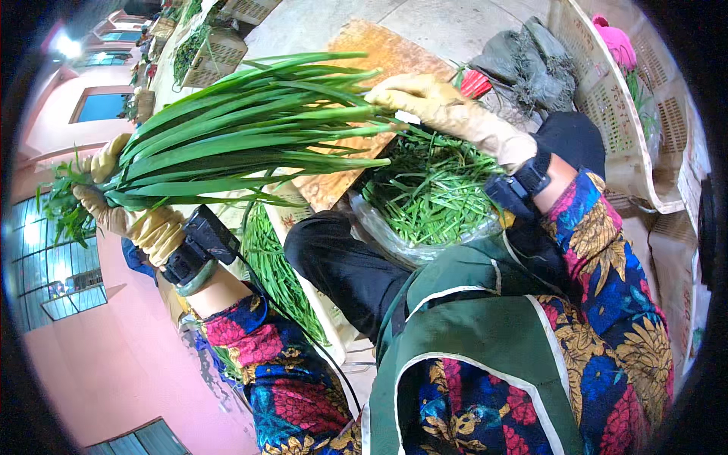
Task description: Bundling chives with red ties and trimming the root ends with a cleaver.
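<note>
My left hand (106, 178), in a pale work glove, is closed round one end of a thick bunch of long flat green leaves (243, 133), which look like scallion greens. Leafy ends (64, 201) stick out past that fist. The bunch lies across the air toward the right, its tips fanned out above a stained wooden board (318, 186). At those tips is my gloved right hand (428, 102), its fingers pressed together; what they pinch, if anything, is hidden. Below it, a tub lined with clear plastic (371, 227) holds cut green pieces (432, 189).
Left of my knee, a pale crate (337, 345) holds long green stems (277, 265). Grey plastic bags (527, 64) and a small red item (475, 83) lie beyond the tub. Tall plastic crates (618, 114) stand at the right, with a pink bag (616, 45) behind.
</note>
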{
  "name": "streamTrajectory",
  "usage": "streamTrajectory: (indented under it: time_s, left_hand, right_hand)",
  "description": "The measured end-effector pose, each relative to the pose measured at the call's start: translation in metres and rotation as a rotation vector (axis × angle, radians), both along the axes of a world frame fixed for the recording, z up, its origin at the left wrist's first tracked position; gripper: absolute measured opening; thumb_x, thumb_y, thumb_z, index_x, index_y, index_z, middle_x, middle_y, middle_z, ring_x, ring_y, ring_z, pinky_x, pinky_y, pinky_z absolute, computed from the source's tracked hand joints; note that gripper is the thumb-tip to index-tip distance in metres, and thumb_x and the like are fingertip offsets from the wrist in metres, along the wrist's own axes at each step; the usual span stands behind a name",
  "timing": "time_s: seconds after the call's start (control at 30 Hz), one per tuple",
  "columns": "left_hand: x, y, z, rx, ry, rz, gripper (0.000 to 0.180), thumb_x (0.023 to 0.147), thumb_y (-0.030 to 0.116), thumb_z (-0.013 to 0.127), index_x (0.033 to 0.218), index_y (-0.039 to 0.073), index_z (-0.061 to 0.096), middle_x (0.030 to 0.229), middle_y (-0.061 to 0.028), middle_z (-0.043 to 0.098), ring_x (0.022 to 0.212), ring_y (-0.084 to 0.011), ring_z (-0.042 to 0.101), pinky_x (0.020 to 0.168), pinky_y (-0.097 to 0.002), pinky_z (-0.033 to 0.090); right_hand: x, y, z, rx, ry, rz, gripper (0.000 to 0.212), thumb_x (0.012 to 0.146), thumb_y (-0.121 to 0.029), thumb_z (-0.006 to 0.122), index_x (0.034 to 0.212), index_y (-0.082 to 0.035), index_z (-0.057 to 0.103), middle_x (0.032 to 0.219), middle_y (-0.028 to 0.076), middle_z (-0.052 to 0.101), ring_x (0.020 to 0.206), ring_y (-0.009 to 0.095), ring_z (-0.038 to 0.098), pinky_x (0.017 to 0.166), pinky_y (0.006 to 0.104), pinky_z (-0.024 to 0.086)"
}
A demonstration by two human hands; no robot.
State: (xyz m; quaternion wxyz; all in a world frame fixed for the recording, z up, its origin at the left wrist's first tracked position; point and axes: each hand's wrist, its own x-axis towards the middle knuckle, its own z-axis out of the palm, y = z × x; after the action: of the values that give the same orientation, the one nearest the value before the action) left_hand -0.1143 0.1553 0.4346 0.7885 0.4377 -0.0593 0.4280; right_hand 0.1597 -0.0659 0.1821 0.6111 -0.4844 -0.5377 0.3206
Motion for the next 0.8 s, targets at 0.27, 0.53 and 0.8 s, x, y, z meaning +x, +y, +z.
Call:
streamTrajectory:
  time_s: [0.27,0.53,0.8]
  left_hand:
    - [0.048,-0.03,-0.02,0.107,0.058,0.135,0.023,0.078,0.02,0.069,0.079,0.011,0.048,0.069,0.0033,0.041,0.07,-0.0156,0.042,0.084,-0.0399,0.036]
    - [0.003,-0.009,0.0,-0.069,-0.008,-0.068,0.018,0.07,0.016,0.07,0.077,0.011,0.053,0.067,0.0048,0.048,0.071,-0.0147,0.049,0.091,-0.0403,0.036]
    - [-0.011,-0.008,0.003,-0.105,-0.094,-0.147,0.022,0.067,0.019,0.071,0.077,0.011,0.052,0.066,0.0045,0.05,0.068,-0.0155,0.05,0.087,-0.0376,0.037]
  right_hand:
    - [-0.01,0.0,-0.032,-0.114,0.002,-0.012,0.026,0.088,-0.028,0.059,0.085,-0.002,0.06,0.069,0.006,0.056,0.066,0.015,0.054,0.059,0.0319,0.042]
    - [0.014,-0.023,-0.046,-0.53,-1.025,0.036,0.015,0.079,-0.012,0.058,0.092,-0.006,0.063,0.085,0.017,0.065,0.079,0.033,0.064,0.065,0.0423,0.05]
    - [-0.004,-0.001,-0.012,-0.229,0.341,0.277,0.033,0.09,-0.035,0.059,0.107,-0.006,0.066,0.101,0.003,0.067,0.098,0.013,0.058,0.087,0.028,0.044]
